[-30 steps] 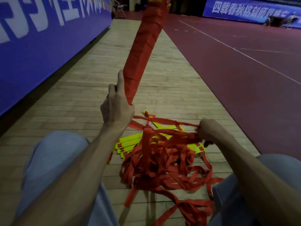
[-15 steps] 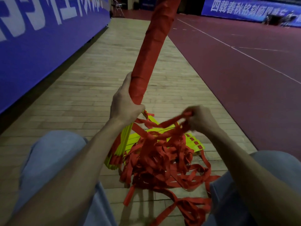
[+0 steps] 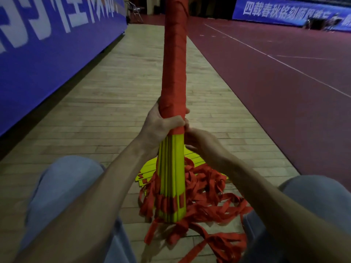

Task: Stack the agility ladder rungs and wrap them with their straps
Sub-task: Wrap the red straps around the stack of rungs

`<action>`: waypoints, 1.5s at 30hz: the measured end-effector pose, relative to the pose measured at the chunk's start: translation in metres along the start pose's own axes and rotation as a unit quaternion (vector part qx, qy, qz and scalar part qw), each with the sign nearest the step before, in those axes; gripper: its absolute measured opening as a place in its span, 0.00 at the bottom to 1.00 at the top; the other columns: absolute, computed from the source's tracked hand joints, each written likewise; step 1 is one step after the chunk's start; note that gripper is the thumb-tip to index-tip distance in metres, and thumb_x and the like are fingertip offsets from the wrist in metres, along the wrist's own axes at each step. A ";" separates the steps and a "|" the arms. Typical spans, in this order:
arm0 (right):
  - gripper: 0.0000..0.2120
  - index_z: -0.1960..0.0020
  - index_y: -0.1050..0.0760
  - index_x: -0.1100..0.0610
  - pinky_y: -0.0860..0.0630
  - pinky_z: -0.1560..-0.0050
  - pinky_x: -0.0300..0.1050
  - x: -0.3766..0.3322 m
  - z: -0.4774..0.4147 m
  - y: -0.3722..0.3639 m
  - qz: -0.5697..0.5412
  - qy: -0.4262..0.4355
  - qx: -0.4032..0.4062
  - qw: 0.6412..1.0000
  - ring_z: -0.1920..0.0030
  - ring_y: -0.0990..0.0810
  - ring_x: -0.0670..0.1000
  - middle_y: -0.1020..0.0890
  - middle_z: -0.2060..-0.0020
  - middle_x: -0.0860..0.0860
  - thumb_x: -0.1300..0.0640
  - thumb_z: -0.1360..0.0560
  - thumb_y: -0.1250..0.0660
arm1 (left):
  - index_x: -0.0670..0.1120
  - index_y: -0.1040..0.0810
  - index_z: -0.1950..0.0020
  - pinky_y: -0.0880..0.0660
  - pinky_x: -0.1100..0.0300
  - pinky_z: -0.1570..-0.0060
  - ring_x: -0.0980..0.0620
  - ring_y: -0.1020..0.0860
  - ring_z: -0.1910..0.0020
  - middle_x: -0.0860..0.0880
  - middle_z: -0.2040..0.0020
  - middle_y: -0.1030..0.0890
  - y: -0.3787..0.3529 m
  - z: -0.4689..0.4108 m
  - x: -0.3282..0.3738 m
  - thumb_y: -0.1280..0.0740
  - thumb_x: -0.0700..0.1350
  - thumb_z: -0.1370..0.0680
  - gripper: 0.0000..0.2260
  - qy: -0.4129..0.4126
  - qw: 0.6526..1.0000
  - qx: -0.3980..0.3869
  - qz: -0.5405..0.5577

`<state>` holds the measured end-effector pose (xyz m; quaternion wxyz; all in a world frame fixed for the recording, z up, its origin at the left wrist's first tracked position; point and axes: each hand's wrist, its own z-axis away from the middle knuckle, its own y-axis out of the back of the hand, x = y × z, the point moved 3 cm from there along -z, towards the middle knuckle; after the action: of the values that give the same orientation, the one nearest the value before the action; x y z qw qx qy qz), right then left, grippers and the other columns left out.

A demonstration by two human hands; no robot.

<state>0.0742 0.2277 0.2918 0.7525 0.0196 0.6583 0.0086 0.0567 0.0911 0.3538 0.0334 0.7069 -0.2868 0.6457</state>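
The left hand (image 3: 161, 128) is gripping one upright rung bundle (image 3: 171, 168) (top wrapped in red strap (image 3: 174, 73)). The right hand (image 3: 203, 143) is touching it at three o'clock, grasp unclear.

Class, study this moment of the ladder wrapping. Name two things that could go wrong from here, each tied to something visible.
1. The loose straps lie tangled at the foot of the yellow rungs; they may snag while feeding and slacken the red wrap.
2. Below the left hand the rungs are unwrapped; if its grip eases, they could splay apart.
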 end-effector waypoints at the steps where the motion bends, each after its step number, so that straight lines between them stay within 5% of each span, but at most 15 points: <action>1: 0.16 0.46 0.19 0.57 0.28 0.36 0.48 0.004 0.000 -0.006 -0.034 -0.006 -0.012 0.999 0.42 0.19 0.49 0.15 0.47 0.53 0.54 0.17 0.44 | 0.29 0.33 0.35 0.23 0.53 0.63 0.42 0.25 0.64 0.38 0.57 0.23 -0.002 0.001 0.002 0.34 0.26 0.32 0.25 0.007 1.000 -0.012 0.023; 4: 0.22 0.54 0.16 0.52 0.23 0.53 0.40 0.010 0.008 -0.025 -0.115 -0.023 -0.101 0.988 0.56 0.17 0.45 0.14 0.57 0.49 0.51 0.16 0.48 | 0.29 0.33 0.34 0.22 0.57 0.63 0.42 0.25 0.60 0.39 0.56 0.24 -0.003 0.005 0.006 0.34 0.29 0.31 0.25 0.019 0.998 -0.028 0.060; 8: 0.30 0.47 0.16 0.53 0.24 0.43 0.48 0.007 0.015 -0.030 -0.140 -0.055 -0.196 0.969 0.50 0.17 0.53 0.15 0.52 0.54 0.38 0.19 0.51 | 0.28 0.33 0.34 0.20 0.56 0.59 0.40 0.26 0.56 0.40 0.58 0.26 0.000 0.006 0.010 0.38 0.28 0.25 0.20 0.029 0.997 -0.012 0.075; 12: 0.30 0.56 0.24 0.63 0.28 0.72 0.40 -0.004 0.021 -0.014 -0.035 -0.062 -0.226 0.972 0.81 0.35 0.47 0.31 0.78 0.51 0.35 0.23 0.42 | 0.31 0.29 0.36 0.20 0.57 0.59 0.45 0.26 0.60 0.42 0.59 0.26 0.006 0.006 0.013 0.41 0.30 0.24 0.16 0.055 0.995 -0.011 0.088; 15: 0.19 0.62 0.25 0.59 0.33 0.75 0.38 -0.018 0.026 -0.002 0.016 -0.038 -0.235 0.971 0.80 0.38 0.45 0.36 0.77 0.51 0.46 0.20 0.38 | 0.35 0.27 0.40 0.21 0.57 0.60 0.46 0.26 0.61 0.42 0.60 0.26 0.010 0.006 0.016 0.37 0.34 0.28 0.16 0.068 0.993 -0.030 0.094; 18: 0.17 0.62 0.29 0.59 0.33 0.73 0.37 -0.031 0.031 0.006 0.069 -0.013 -0.220 0.973 0.76 0.39 0.46 0.38 0.75 0.51 0.47 0.23 0.36 | 0.32 0.28 0.38 0.22 0.58 0.67 0.47 0.24 0.64 0.41 0.58 0.24 0.013 0.004 0.014 0.35 0.33 0.30 0.20 0.071 0.997 0.000 0.023; 24: 0.14 0.60 0.24 0.58 0.32 0.72 0.39 -0.046 0.040 0.003 0.241 0.074 -0.162 0.954 0.73 0.30 0.46 0.25 0.69 0.56 0.56 0.18 0.38 | 0.43 0.30 0.37 0.23 0.60 0.65 0.51 0.21 0.64 0.42 0.53 0.23 0.020 -0.008 0.000 0.29 0.32 0.29 0.22 -0.034 0.972 0.103 -0.209; 27: 0.19 0.54 0.22 0.60 0.26 0.62 0.47 -0.045 0.043 -0.013 0.419 0.140 -0.102 0.891 0.66 0.23 0.47 0.19 0.65 0.52 0.44 0.20 0.37 | 0.46 0.34 0.31 0.25 0.65 0.63 0.59 0.24 0.62 0.51 0.54 0.24 0.019 -0.011 -0.014 0.24 0.35 0.32 0.33 -0.075 0.950 0.129 -0.275; 30: 0.30 0.55 0.27 0.56 0.25 0.61 0.52 -0.040 0.049 -0.026 0.529 0.141 -0.035 0.836 0.63 0.22 0.50 0.21 0.64 0.51 0.27 0.31 0.38 | 0.51 0.42 0.28 0.25 0.71 0.58 0.68 0.23 0.58 0.59 0.49 0.25 0.013 -0.013 -0.023 0.20 0.44 0.33 0.42 -0.056 0.955 0.123 -0.264; 33: 0.32 0.58 0.30 0.52 0.25 0.64 0.49 -0.035 0.049 -0.027 0.565 0.145 0.052 0.810 0.64 0.22 0.51 0.22 0.65 0.48 0.22 0.38 0.38 | 0.52 0.41 0.30 0.25 0.63 0.52 0.58 0.23 0.52 0.55 0.48 0.25 0.007 -0.015 -0.026 0.28 0.49 0.24 0.28 -0.015 0.981 0.107 -0.158; 36: 0.22 0.58 0.27 0.53 0.25 0.65 0.50 -0.035 0.048 -0.019 0.526 0.137 0.082 0.835 0.65 0.22 0.52 0.21 0.66 0.50 0.35 0.33 0.29 | 0.49 0.37 0.30 0.26 0.54 0.52 0.52 0.26 0.54 0.50 0.50 0.26 0.002 -0.012 -0.027 0.38 0.42 0.18 0.17 0.027 0.992 0.109 -0.050; 41: 0.10 0.51 0.19 0.61 0.21 0.57 0.53 -0.049 0.050 0.000 0.309 0.120 -0.035 0.943 0.61 0.17 0.55 0.16 0.60 0.58 0.55 0.28 0.26 | 0.45 0.35 0.31 0.22 0.57 0.60 0.52 0.21 0.59 0.46 0.52 0.21 0.001 -0.007 -0.012 0.30 0.38 0.24 0.24 0.020 0.995 0.096 0.029; 45: 0.09 0.52 0.22 0.66 0.21 0.57 0.46 -0.054 0.058 -0.005 0.093 0.110 -0.180 0.973 0.59 0.20 0.55 0.18 0.59 0.59 0.60 0.27 0.29 | 0.43 0.22 0.51 0.23 0.60 0.65 0.52 0.22 0.65 0.48 0.64 0.22 0.001 -0.002 0.002 0.25 0.43 0.31 0.12 0.015 0.993 0.071 0.094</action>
<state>0.1240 0.2200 0.3529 0.6627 -0.0563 0.7198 0.1991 0.0544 0.0903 0.3553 -0.0730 0.6674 -0.3050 0.6754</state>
